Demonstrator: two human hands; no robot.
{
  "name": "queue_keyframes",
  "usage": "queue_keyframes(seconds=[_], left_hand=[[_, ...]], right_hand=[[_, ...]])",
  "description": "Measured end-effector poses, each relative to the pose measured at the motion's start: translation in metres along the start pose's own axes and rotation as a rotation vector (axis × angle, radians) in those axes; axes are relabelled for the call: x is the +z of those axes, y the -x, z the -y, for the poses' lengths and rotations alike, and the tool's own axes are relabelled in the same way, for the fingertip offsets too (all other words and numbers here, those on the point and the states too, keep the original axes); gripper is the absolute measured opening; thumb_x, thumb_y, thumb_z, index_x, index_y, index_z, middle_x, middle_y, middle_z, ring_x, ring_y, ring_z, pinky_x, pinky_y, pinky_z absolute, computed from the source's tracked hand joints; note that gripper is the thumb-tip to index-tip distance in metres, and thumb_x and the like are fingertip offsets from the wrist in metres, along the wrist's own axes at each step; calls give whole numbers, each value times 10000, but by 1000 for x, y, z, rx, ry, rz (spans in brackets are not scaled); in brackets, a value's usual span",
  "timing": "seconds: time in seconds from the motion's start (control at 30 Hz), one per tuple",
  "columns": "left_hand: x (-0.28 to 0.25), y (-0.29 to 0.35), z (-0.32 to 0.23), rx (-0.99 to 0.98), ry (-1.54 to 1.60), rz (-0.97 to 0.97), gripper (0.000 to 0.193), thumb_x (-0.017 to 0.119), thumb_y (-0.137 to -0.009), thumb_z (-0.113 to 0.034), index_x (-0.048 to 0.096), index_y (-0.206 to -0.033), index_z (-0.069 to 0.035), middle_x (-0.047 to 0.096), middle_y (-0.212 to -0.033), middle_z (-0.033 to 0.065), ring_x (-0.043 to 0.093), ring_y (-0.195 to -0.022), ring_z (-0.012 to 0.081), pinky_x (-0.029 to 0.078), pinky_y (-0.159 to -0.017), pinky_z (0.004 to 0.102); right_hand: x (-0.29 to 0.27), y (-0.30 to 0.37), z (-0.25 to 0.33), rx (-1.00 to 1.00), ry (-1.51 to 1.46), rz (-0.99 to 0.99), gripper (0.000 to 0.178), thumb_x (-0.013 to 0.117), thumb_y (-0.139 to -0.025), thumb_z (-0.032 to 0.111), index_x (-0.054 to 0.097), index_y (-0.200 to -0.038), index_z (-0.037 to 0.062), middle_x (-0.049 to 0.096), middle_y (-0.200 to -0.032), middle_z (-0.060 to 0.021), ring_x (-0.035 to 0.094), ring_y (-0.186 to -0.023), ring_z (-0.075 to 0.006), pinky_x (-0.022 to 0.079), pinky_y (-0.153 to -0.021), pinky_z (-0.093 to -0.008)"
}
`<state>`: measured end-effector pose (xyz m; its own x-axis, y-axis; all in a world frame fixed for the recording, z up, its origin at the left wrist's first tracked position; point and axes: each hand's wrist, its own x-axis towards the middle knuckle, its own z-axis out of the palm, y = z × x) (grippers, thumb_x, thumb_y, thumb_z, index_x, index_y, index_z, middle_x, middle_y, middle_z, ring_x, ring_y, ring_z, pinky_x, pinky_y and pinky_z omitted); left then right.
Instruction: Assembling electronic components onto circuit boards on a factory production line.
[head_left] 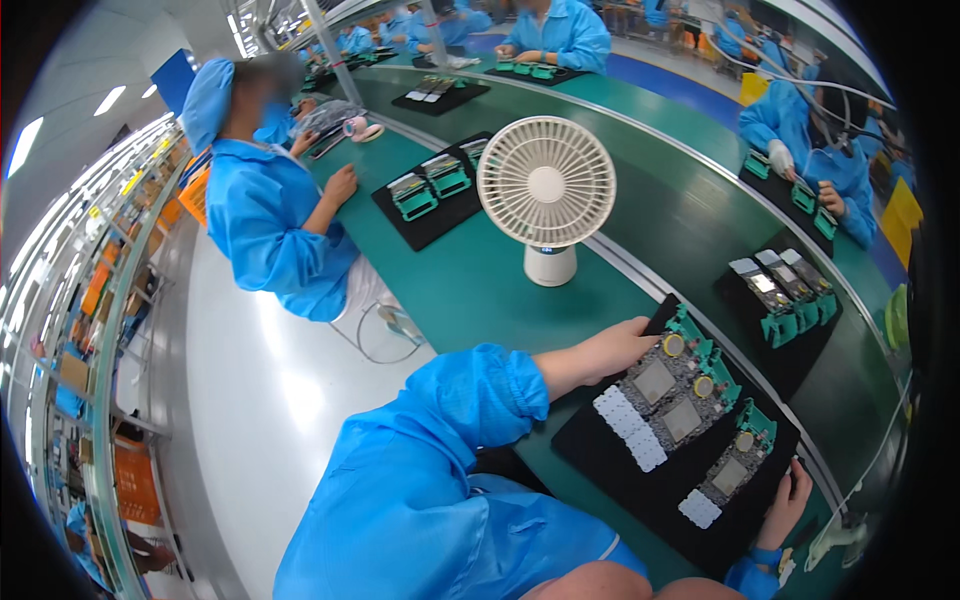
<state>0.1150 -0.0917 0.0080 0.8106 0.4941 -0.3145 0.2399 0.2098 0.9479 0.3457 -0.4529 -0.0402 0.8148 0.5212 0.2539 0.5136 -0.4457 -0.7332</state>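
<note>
Green conveyor bench [620,190] runs upper left to lower right. Your black tray [640,490] sits lower right, carrying three green circuit boards [680,395] with white pad strips [630,428] beside them; all three look seated, nothing lifted out. Left hand [615,348] rests fingers flat on the tray's upper edge; right hand [790,500] curls onto its lower right edge. White desk fan [545,185] stands above.

White desk fan [546,190] on green bench [470,290], co-workers in blue smocks [265,215] nearby
</note>
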Motion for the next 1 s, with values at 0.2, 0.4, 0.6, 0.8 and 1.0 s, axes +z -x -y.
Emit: queue_keyframes(seconds=[0.2, 0.4, 0.6, 0.8, 1.0], left_hand=[[-3, 0, 3, -34, 113, 39, 409, 562, -959, -308, 531, -1210, 13, 636, -1066, 93, 598, -947, 146, 497, -806, 312], [0, 8, -15, -58, 132, 102, 391, 589, -951, -271, 517, -1218, 6, 629, -1080, 90, 601, -941, 141, 505, -802, 307], [-1, 0, -1, -37, 170, 62, 342, 585, -952, -216, 515, -1208, -1, 623, -1067, 76, 609, -926, 134, 513, -791, 302], [3, 1, 4, 13, 343, 77, 289, 509, -975, -123, 507, -1249, -29, 617, -1111, 81, 611, -987, 152, 520, -830, 315], [-9, 5, 11, 51, 484, 97, 360, 441, -913, -16, 503, -1267, -3, 626, -1135, 118, 637, -972, 197, 533, -846, 334]], right_hand=[[3, -2, -1, -42, -12, -12, 308, 516, -921, 65, 583, -1216, 8, 539, -1156, -103, 530, -1095, -221, 402, -933, -297], [0, -2, 2, -37, -20, -32, 314, 524, -920, 64, 582, -1224, 16, 519, -1164, -92, 521, -1061, -199, 409, -877, -277], [5, -4, 1, -37, 2, -34, 327, 533, -913, 66, 581, -1234, 24, 502, -1174, -90, 508, -1057, -196, 413, -849, -271], [10, 1, -1, -64, 3, -116, 363, 538, -899, 58, 562, -1260, 28, 493, -1194, -100, 513, -1074, -209, 419, -853, -279], [12, 9, 5, -57, 78, -223, 404, 562, -915, 107, 528, -1315, 60, 475, -1219, -132, 490, -1128, -264, 402, -977, -339]])
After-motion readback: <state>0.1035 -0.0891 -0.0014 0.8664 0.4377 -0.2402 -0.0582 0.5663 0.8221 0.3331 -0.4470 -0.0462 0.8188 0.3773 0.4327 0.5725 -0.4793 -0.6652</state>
